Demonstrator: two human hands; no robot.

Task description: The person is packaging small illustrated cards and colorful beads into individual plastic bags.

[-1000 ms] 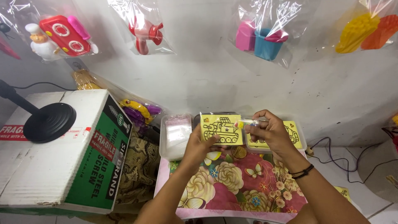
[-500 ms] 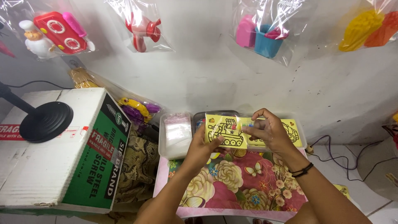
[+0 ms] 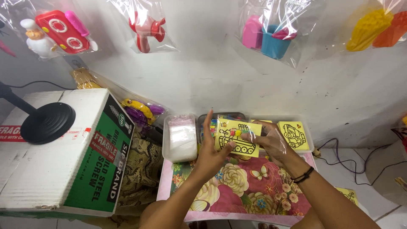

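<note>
- The left hand [image 3: 210,153] is holding a yellow picture card [image 3: 236,138] printed with a dark outline drawing; its thumb is pressing on the card's lower left edge while the other fingers [image 3: 207,123] are standing nearly straight up beside and behind the card's left side.
- The right hand [image 3: 273,142] is gripping the same card from its right edge, the fingers curled around it; whether something small is also pinched between them, I cannot tell.
- The card is being held tilted, just above the far edge of a floral pink tray [image 3: 250,191] that is lying under both wrists.
- A black band [image 3: 304,175] is sitting on the right wrist.
- Just beyond the right fingers, a second yellow card [image 3: 292,135] with a similar outline drawing is lying in a clear container [image 3: 310,140].
- Directly behind the held card, a dark box [image 3: 202,123] is showing bits of mixed colour; its contents are too hidden to tell.
- Just left of the left fingers, a clear tub of plastic bags [image 3: 181,136] is resting.
- Well to the left of the hands, a green and white cardboard box [image 3: 91,169] is carrying a round black stand base [image 3: 47,123].
- On the wall well above the fingers, bagged toys are hanging: a red toy stove [image 3: 61,30], a red and white toy [image 3: 146,27], pink and blue cups [image 3: 265,38].
</note>
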